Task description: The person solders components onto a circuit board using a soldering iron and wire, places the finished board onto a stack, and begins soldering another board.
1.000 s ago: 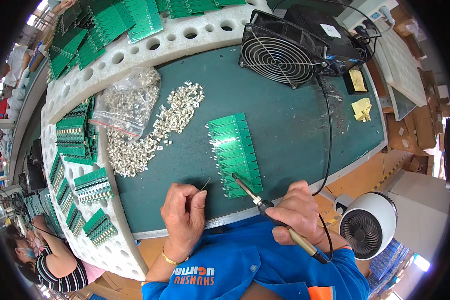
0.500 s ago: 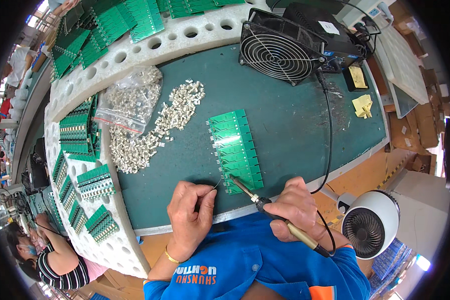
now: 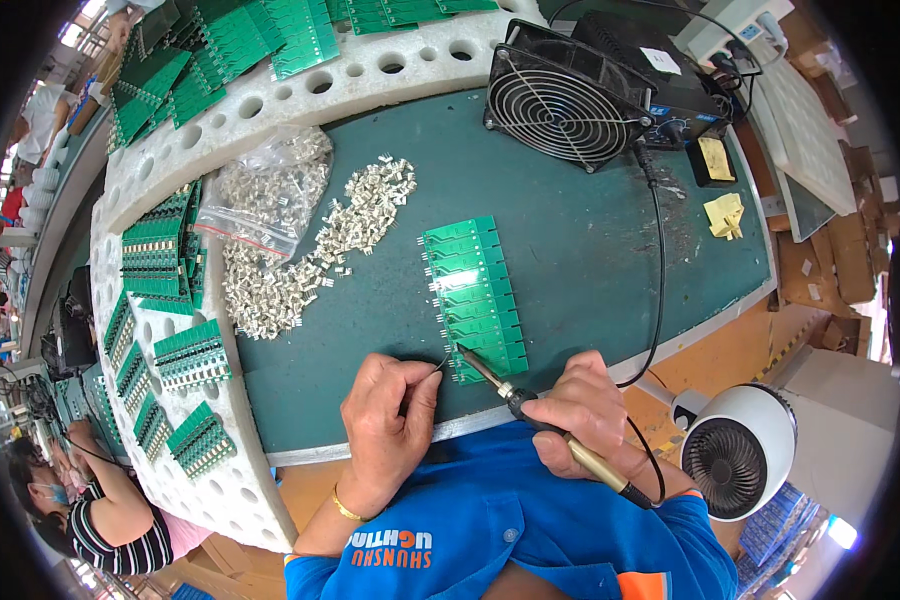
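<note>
A green circuit board panel [image 3: 475, 290] lies on the dark green work surface in front of me, with small pins along its left edge. My right hand [image 3: 582, 415] is closed round the handle of a soldering iron [image 3: 515, 397], whose tip rests at the board's lower left part. Between thumb and forefinger, my left hand [image 3: 390, 408] pinches a thin strand of solder wire [image 3: 442, 364]. The wire's end reaches the left edge of the board, close to the iron's tip.
Small white connectors [image 3: 270, 290] lie heaped beside an open plastic bag [image 3: 265, 195]. White foam trays [image 3: 255, 500] hold several green boards at the left and back. A black fan [image 3: 570, 110] and soldering station [image 3: 660, 75] stand far right; a white fan [image 3: 735, 450] is nearer. A person sits at lower left.
The iron's tip and the wire have shifted slightly up along the board's left edge. My hands keep the same grips. The whole view has moved a little.
</note>
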`<action>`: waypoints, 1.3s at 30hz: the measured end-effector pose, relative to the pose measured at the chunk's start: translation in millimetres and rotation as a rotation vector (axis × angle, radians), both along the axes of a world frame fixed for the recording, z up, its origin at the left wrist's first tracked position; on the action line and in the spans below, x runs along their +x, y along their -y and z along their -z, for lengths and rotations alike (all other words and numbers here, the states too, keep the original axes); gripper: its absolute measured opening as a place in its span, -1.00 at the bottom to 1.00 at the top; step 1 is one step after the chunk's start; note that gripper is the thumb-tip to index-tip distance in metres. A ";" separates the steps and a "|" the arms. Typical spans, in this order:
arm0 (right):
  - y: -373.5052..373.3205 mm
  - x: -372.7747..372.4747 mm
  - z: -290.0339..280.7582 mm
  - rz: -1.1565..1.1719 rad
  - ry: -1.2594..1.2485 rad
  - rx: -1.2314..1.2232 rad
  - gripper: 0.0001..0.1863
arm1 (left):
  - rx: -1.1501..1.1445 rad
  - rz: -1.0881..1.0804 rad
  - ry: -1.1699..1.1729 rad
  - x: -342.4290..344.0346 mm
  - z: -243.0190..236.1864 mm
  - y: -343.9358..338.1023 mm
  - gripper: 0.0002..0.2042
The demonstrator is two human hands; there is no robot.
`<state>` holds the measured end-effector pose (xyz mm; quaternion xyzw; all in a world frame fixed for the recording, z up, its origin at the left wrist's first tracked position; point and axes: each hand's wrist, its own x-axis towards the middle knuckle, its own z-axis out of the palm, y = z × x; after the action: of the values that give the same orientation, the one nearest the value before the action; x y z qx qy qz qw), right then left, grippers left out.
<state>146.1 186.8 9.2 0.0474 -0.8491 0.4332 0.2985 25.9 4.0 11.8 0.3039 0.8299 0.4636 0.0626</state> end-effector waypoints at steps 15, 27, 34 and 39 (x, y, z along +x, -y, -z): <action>-0.9 -1.4 -2.6 -0.012 0.033 0.006 -0.80 | -0.013 0.014 -0.017 -0.9 0.9 -0.1 -0.89; 0.3 -2.6 -2.8 0.007 0.027 0.025 -0.80 | -0.008 0.020 -0.054 -2.7 1.5 -4.5 -0.90; 1.4 -2.2 -2.8 0.014 0.036 0.029 -0.81 | -0.032 0.028 -0.048 -3.7 -0.2 -7.8 -0.90; 2.2 -1.7 -3.8 0.024 0.036 0.035 -0.81 | -0.023 0.021 -0.036 -3.0 -0.9 -9.5 -0.90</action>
<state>144.4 184.6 12.9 0.0348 -0.8622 0.4157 0.2876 22.9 13.5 12.7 0.3201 0.8330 0.4479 0.0561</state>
